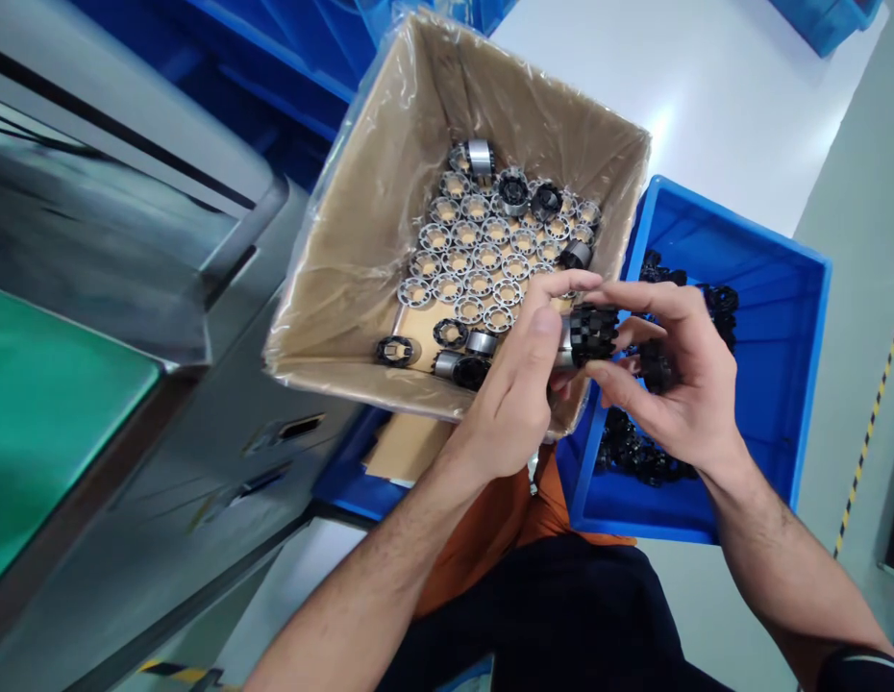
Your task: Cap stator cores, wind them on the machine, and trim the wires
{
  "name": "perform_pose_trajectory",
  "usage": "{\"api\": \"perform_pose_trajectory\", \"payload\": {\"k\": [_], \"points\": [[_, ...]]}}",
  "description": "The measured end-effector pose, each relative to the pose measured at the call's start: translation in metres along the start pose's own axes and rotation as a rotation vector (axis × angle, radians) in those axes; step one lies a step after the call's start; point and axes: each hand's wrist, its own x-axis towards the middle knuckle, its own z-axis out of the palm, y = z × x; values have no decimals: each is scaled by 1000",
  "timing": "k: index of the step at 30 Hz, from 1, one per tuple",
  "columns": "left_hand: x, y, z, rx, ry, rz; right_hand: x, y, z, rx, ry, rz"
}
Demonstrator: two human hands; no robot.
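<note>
Over the box's near right corner, my left hand (523,380) is closed around a silver metal ring (564,344). A black toothed plastic ring (593,333) sits at the metal ring's right end. My right hand (682,375) has its thumb and fingertips on this black ring. Another small black toothed part (656,366) is tucked in the right palm. Below the left hand, the carton (338,279) lined with clear plastic holds rows of silver rings (486,257) and several rings with black parts (467,367). How far the two held pieces are joined is hidden by my fingers.
A blue bin (760,384) with many loose black parts (638,452) stands right of the carton. Metal machinery (274,461) and a green surface (58,423) are at left. Blue crates (288,38) are behind. A white table (707,86) lies at the back right.
</note>
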Motion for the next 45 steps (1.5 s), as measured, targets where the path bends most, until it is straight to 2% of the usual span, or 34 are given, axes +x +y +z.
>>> {"api": "perform_pose_trajectory", "payload": {"k": [3, 5, 8, 11, 15, 18, 22, 24, 28, 31, 33, 37, 42, 45], "points": [[-1, 1, 1, -14, -4, -1, -1, 1, -1, 18, -20, -20], [0, 0, 1, -11, -4, -10, -2, 3, 2, 43, -8, 43], [2, 0, 2, 7, -3, -12, -4, 5, 6, 17, 58, 117], [2, 0, 2, 32, -12, -1, -5, 6, 8, 6, 100, 123], [2, 0, 2, 38, 2, 4, -5, 4, 6, 98, 53, 172], [2, -1, 2, 68, 6, 6, -7, 4, 2, 71, 34, 201], [2, -1, -1, 115, -17, 20, -9, 6, -3, 8, 23, 118], [1, 1, -2, 102, -52, -16, -9, 7, -5, 13, 30, 89], [-3, 4, -5, 16, -156, -101, -8, 5, -8, 55, 58, 178], [-5, 5, -7, -2, -186, -115, -9, 3, -9, 57, 51, 142], [-5, 5, -7, -1, -191, -126, -10, 2, -10, 60, 52, 121], [-5, 4, -6, 31, -161, -101, -11, 1, -10, 70, 63, 193], [-5, 4, -3, -54, -153, -150, -11, -2, -10, 35, 65, 91], [-5, 4, -1, -54, -138, -148, -12, -4, -9, 28, 78, 126]]}}
